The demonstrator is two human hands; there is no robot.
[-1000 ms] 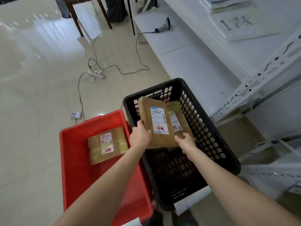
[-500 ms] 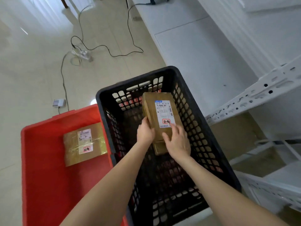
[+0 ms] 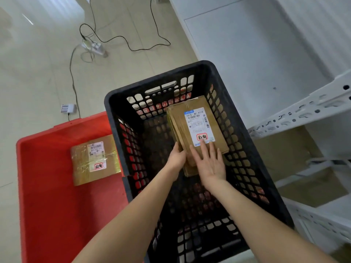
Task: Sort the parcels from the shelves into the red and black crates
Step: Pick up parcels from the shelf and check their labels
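Observation:
A black slotted crate (image 3: 121, 99) stands on the floor with a red crate (image 3: 38, 196) to its left. Inside the black crate lie stacked flat brown parcels (image 3: 178, 118); the top one carries a white label with a red stamp. My left hand (image 3: 177, 158) grips the stack's near left edge, thumb on top. Fingers straight, my right hand (image 3: 210, 164) presses flat on the top parcel just below the label. A taped brown parcel (image 3: 95, 160) lies alone in the red crate at its far right.
A white perforated metal shelf rack (image 3: 303, 114) stands close on the right, with brown cardboard on its low shelf. A white power strip (image 3: 93, 46) with black cables and a small white adapter (image 3: 67, 108) lie on the tiled floor beyond the crates.
Both hands have lowered the parcel stack from above the black crate's rim down inside it. My right hand moved from the stack's lower edge to lie flat on top.

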